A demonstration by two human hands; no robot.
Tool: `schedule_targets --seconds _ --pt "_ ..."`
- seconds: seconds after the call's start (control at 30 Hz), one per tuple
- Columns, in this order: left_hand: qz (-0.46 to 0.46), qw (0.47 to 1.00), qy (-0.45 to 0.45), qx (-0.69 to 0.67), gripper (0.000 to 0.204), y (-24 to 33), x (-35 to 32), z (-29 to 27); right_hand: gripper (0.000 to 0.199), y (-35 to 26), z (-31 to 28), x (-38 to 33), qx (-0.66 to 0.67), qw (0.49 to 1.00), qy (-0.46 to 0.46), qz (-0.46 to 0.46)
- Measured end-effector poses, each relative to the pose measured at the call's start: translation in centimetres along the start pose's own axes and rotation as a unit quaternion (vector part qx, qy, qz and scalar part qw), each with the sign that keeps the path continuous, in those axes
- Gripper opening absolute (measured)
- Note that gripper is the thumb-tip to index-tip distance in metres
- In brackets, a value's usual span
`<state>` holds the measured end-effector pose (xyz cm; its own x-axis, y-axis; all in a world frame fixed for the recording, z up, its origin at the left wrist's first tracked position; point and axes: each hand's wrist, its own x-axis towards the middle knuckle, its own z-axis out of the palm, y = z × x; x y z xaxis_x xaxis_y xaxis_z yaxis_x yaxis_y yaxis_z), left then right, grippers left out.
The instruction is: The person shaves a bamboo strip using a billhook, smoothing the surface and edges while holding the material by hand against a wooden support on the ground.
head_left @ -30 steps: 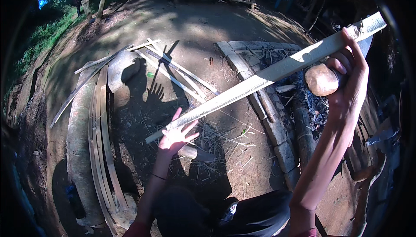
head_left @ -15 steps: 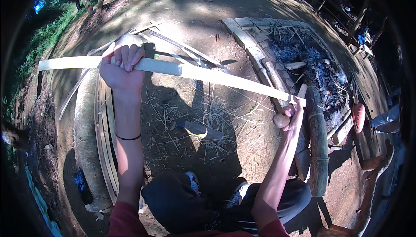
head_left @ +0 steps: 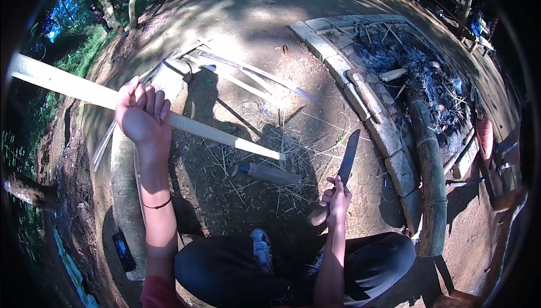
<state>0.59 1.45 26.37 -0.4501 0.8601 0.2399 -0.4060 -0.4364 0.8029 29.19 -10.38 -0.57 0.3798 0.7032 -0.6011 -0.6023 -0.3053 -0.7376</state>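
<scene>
My left hand (head_left: 143,111) is closed around a long, flat, pale strip (head_left: 222,137) that looks like split bamboo. The strip slants from the upper left down to the middle, its lower right end free in the air. My right hand (head_left: 337,198) grips a large knife (head_left: 349,153), its dark blade pointing up and slightly right. A rounded wooden handle end (head_left: 317,216) shows below that fist. Blade and strip are apart. Beneath them on the ground lies a brownish, roughly cylindrical piece (head_left: 274,174) with a dark end, among thin shavings (head_left: 236,190).
On the left lies a thick log (head_left: 125,195) with a dark phone-like object (head_left: 123,251) beside it. More pale strips (head_left: 248,77) lie ahead. At right, a stone-edged fire pit (head_left: 321,49) holds ash, and a bamboo pole (head_left: 433,195) rests across its near edge.
My right hand has left the strip's right end and moved down and left, the knife blade now upright. The strip has shifted left and tilts more steeply in my left hand.
</scene>
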Motion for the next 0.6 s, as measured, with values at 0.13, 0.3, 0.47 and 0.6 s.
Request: schedule_targets --seconds 0.13,0.3,0.47,0.6 --pt "-0.036 0.998 0.038 0.029 0.042 -3.3 -0.7 0.4 0.031 0.4 0.2 -0.6 -0.068 0.997 -0.04 -0.016" --pt "-0.018 0.998 0.01 0.06 0.04 -5.4 -1.3 1.1 0.032 6.8 0.1 5.5 -0.341 0.9 0.003 -0.271" --pt "-0.015 0.997 0.013 0.068 0.04 -5.6 -0.7 0.6 0.029 11.1 1.0 11.5 -0.552 0.797 0.077 -0.233" --pt "-0.003 0.997 0.022 0.073 0.041 -5.9 -0.2 -0.4 0.03 13.0 -0.9 12.5 -0.551 0.802 0.07 -0.22"
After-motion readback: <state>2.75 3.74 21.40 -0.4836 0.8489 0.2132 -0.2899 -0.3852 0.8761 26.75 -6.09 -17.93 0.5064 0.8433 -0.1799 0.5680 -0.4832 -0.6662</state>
